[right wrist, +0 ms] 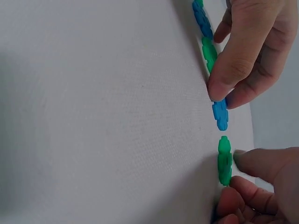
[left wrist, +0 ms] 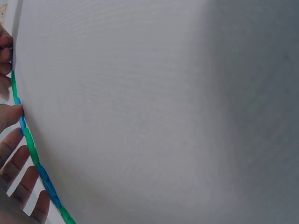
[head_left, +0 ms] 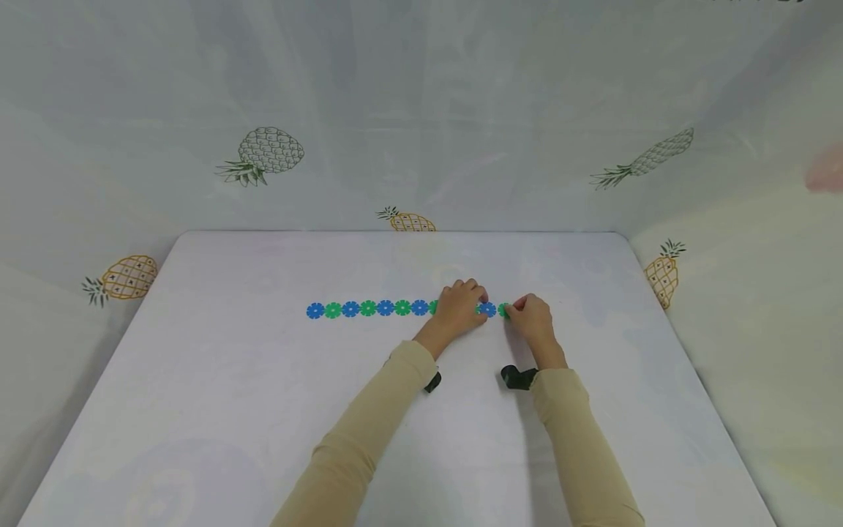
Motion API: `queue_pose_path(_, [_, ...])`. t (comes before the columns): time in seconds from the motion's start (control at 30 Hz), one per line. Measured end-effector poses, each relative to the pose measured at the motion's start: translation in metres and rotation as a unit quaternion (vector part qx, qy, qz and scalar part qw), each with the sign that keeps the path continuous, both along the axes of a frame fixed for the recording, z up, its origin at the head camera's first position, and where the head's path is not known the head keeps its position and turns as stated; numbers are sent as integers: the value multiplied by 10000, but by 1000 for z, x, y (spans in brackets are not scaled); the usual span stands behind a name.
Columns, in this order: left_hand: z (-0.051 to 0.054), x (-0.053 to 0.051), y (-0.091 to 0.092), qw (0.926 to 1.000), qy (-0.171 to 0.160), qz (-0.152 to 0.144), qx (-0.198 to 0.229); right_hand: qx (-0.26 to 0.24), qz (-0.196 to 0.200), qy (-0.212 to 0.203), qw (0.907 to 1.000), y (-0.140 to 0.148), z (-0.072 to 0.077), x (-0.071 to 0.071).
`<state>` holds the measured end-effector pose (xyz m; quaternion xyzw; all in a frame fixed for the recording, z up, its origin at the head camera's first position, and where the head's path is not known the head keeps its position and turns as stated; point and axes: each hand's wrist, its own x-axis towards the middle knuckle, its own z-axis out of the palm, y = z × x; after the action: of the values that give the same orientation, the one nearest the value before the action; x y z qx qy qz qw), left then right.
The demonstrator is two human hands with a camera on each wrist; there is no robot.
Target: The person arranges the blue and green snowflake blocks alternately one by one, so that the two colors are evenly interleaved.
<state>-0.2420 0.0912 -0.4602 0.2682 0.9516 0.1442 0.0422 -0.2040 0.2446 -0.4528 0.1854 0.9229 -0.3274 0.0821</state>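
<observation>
A straight row of blue and green notched plastic discs (head_left: 367, 308) lies across the white table, colours alternating. Over its right part is my left hand (head_left: 459, 307), hiding some discs. Its thumb and a finger pinch the blue disc (right wrist: 220, 115) at the row's right end, while its other fingers spread along the row. My right hand (head_left: 535, 322) pinches a green disc (right wrist: 224, 161) between thumb and fingers. A narrow gap separates this green disc from the blue one in the right wrist view. Below the right fingertips shows a dark blue sliver that I cannot identify.
The white table (head_left: 217, 395) extends on all sides of the row. Behind and beside it hangs pale cloth (head_left: 461, 146) printed with pineapples. Dark wrist-worn devices (head_left: 518, 378) show under both sleeves.
</observation>
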Motion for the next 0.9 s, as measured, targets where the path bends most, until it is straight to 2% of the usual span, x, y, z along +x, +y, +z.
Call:
queue_pose_path(0.43, [4, 2, 0, 10000, -77, 48, 4, -456, 321, 323, 9979, 13, -2, 7])
queue_pose_path(0.9, [4, 2, 1, 9999, -72, 74, -65, -499, 457, 314, 9972, 13, -2, 8])
